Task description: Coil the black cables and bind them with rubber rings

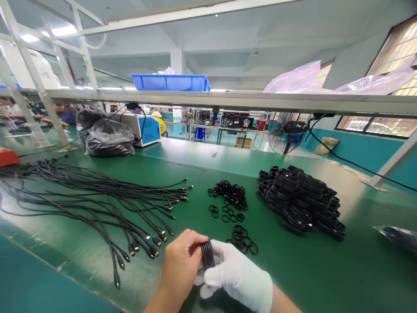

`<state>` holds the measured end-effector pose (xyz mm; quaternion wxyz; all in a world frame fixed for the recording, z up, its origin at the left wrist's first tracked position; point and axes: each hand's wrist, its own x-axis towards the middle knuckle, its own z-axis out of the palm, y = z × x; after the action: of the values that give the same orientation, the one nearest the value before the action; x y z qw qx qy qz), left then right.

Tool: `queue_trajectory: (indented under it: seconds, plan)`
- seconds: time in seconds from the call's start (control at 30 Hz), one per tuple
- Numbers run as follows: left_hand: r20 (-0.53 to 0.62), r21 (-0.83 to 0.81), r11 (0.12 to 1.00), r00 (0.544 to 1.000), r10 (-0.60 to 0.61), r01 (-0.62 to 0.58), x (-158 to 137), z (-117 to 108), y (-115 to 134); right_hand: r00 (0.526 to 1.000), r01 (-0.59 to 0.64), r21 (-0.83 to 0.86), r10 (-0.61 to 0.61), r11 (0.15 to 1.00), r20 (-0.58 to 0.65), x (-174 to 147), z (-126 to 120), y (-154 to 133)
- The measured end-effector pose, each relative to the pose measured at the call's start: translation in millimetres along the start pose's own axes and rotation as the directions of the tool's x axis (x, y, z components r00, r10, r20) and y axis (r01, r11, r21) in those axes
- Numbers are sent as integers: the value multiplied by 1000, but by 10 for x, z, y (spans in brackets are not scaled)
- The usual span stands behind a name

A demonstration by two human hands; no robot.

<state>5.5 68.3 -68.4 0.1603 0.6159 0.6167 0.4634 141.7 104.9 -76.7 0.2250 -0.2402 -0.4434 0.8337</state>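
A coiled black cable (207,254) is held between my two hands near the front of the green table. My bare left hand (184,258) pinches the coil from the left. On the other side, my right hand (233,271) wears a white glove and has its fingers wrapped round it. Just beyond my hands lie loose black rubber rings (241,239), with a denser heap of small black rings (230,194) farther back. To the left, many straight black cables (130,191) spread out with their plugs toward me. A pile of coiled cables (299,200) sits at the right.
A shelf (234,99) spans above the table (195,167), carrying a blue bin (171,82) and pink plastic bags (299,80). Behind the cables stand a black bag wrapped in plastic (109,137) and a blue-and-white machine (148,129). A plastic-wrapped bundle (399,237) lies far right.
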Motion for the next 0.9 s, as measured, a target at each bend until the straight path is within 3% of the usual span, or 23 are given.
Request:
queue_trajectory:
  seconds: [0.27, 0.4, 0.47, 0.57, 0.7, 0.77, 0.9]
  plan:
    - [87, -29, 999, 996, 22, -20, 86, -36, 27, 997, 41, 20, -42, 999, 59, -5, -54, 24]
    - [127, -47, 999, 992, 9, -3, 148, -51, 41, 999, 26, 44, -28, 999, 26, -19, -34, -3]
    - [134, -41, 998, 990, 41, -36, 137, -64, 47, 999, 39, 66, -40, 997, 13, -25, -22, -19]
    - [26, 29, 983, 983, 181, -182, 60, -59, 24, 998, 66, 74, -67, 995, 10, -30, -2, -37]
    - [-68, 176, 915, 923, 379, -363, -15, -14, -21, 998, 61, 38, -62, 997, 11, -27, 9, -44]
    - [-60, 202, 914, 927, 370, -352, 5, -14, -13, 998, 62, 36, -62, 997, 3, -29, -1, -44]
    - [63, 180, 930, 947, 314, -321, 87, -77, 41, 998, 61, 17, -61, 998, -5, -44, -18, -53]
